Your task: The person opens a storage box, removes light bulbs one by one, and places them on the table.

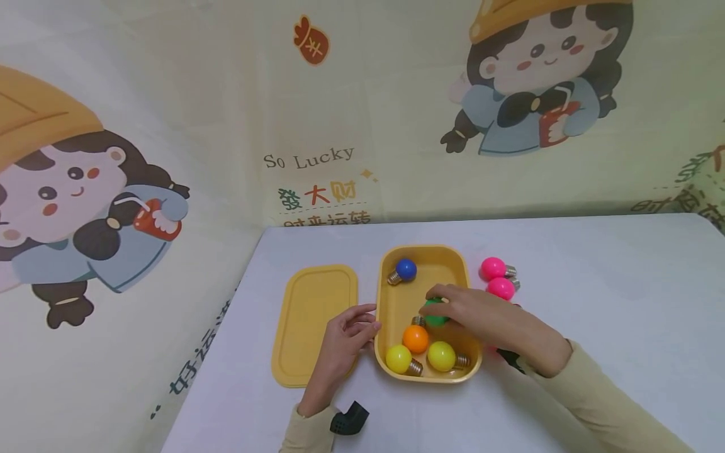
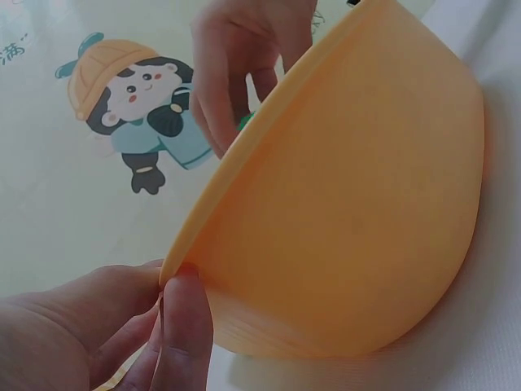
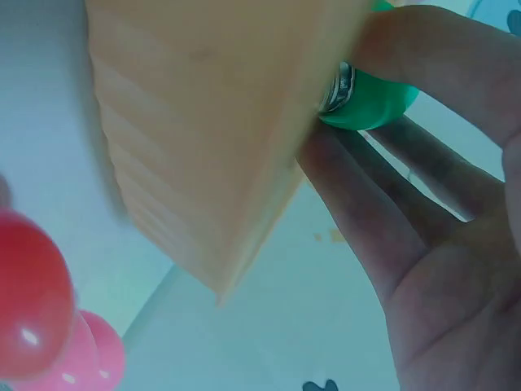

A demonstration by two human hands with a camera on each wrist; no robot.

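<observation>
My left hand (image 1: 342, 340) pinches the left rim of a yellow plastic box (image 1: 392, 308) between thumb and fingers; the left wrist view shows the thumb on the box's wall (image 2: 350, 187). Reaching in over the box's right side, my right hand (image 1: 481, 314) grips a green toy light bulb (image 1: 435, 316) with thumb and fingers. Its silver screw base (image 3: 340, 88) shows in the right wrist view. Close below it in the box lie an orange bulb (image 1: 416, 340), a yellow bulb (image 1: 399, 359) and another yellow bulb (image 1: 441, 356). A blue bulb (image 1: 406, 269) lies near the far end.
Left of the box, a flat yellow lid (image 1: 311, 296) lies on the white table (image 1: 612, 302). Right of the box lie a pink bulb (image 1: 493, 268) and another pink bulb (image 1: 501, 288). A red bulb (image 3: 31, 293) appears in the right wrist view. A printed cloth hangs behind.
</observation>
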